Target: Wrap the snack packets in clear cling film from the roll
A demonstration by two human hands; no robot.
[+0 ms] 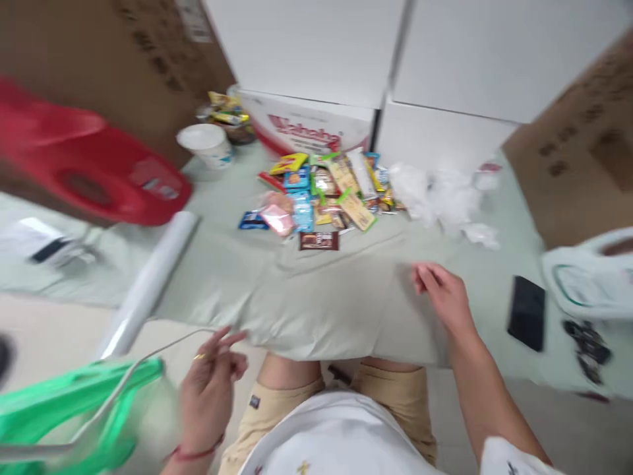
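My left hand (210, 376) is at the front edge of the covered table, with some fingers stretched out and nothing seen in it. A thin pale cable (129, 373) runs up close to its fingertips; I cannot tell whether they touch. My right hand (440, 293) is low over the table's right half, its fingers curled closed and no object visible in them. Beyond both hands lies a pile of packaged snacks (324, 185). Nearest to me in it is a brown wrapped bar (319, 241). Crumpled white plastic bags (440, 194) lie right of the pile.
At left are a red jug (163, 175), a white paper cup (205, 142), a plastic roll (153, 284) and a green-rimmed bag (84, 389). At right lie a black phone (527, 313), keys (588, 349) and a white jug (593, 277). Boxes (316, 125) stand behind.
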